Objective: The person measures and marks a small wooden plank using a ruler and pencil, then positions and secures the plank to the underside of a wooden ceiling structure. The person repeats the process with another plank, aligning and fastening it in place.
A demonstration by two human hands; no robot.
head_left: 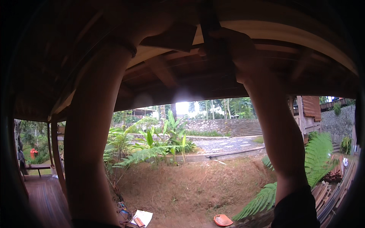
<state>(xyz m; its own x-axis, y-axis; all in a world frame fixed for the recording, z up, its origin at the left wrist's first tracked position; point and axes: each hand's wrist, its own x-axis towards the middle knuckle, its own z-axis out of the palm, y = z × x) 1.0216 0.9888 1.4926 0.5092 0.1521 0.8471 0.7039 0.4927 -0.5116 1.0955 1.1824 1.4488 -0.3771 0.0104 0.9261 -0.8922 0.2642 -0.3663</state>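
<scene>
Both my arms reach up to the underside of a wooden roof, where the light is dim. My right hand (239,47) is closed around a long, dark, flat bar (213,28), its thumb and fingers on either side. The bar's kind is too dark to make out. My left hand (148,22) is beside a flat, dark piece with a straight-edged corner (175,38), which juts out from under the palm; it seems to grip it, though the fingers are lost in shadow. Right behind both hands runs a pale curved-looking beam (266,32).
Dark rafters (161,70) cross overhead. Below lies a bare earth slope with ferns (319,155) and leafy plants (171,136). An orange dish-like thing (223,220), a white sheet (144,217) and tangled cords lie low down. Wooden planks (340,193) are stacked at the right.
</scene>
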